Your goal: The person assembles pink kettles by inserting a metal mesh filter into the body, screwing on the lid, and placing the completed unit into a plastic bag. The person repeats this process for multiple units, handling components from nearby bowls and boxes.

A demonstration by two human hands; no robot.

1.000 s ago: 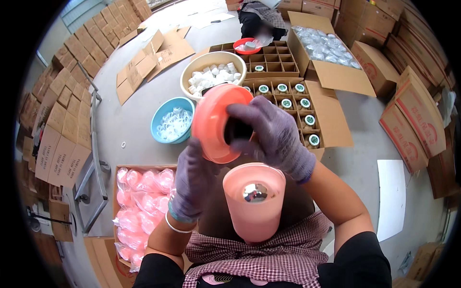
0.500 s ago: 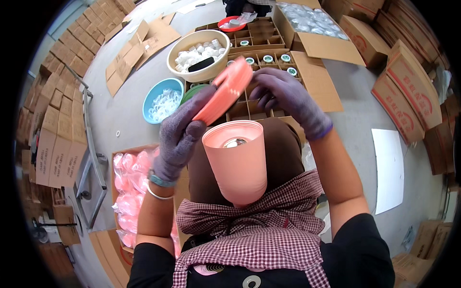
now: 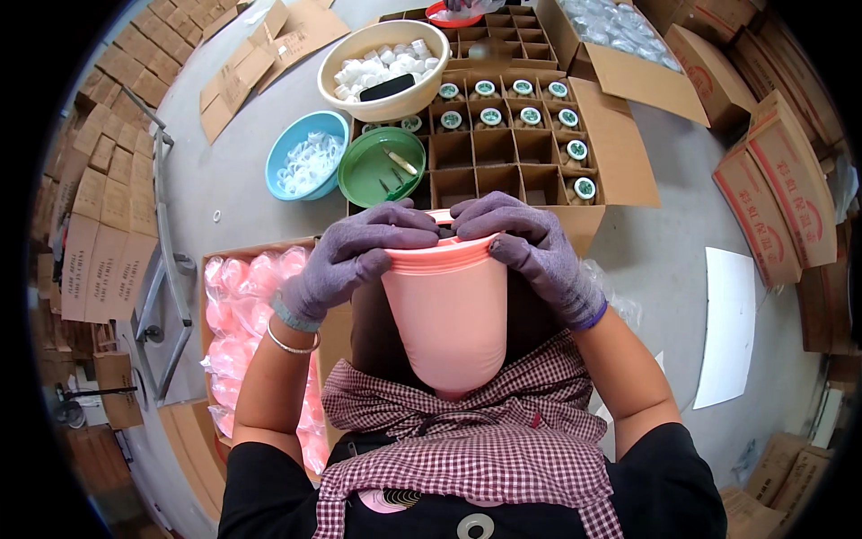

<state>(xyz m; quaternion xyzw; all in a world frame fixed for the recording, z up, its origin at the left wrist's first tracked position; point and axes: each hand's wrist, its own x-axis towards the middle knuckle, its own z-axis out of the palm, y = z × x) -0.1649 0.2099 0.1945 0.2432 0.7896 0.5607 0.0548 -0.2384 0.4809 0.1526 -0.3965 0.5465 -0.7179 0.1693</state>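
Observation:
Between my knees, against the checked apron, stands a tapered pink flask body (image 3: 449, 319). A pink plastic collar (image 3: 440, 216) sits at its mouth, largely covered by my fingers. My left hand (image 3: 364, 251), in a grey-purple glove, grips the left side of the collar with the thumb at the rim. From the right, my gloved right hand (image 3: 530, 247) holds the other side, its fingers curled over the top. A dark gap shows between the fingertips; the inside of the flask is hidden.
Beyond my knees is a divided carton (image 3: 539, 144) with several green-topped items. Left of it are a green basin (image 3: 364, 171) with small tools, a blue basin (image 3: 328, 135) of white rings and a cream basin (image 3: 337, 76) of white caps. A carton of wrapped pink parts (image 3: 238, 314) lies left.
The pink collar, tilted in my left hand before, has come down onto the flask's mouth. My right hand has moved down and in to grip it too.

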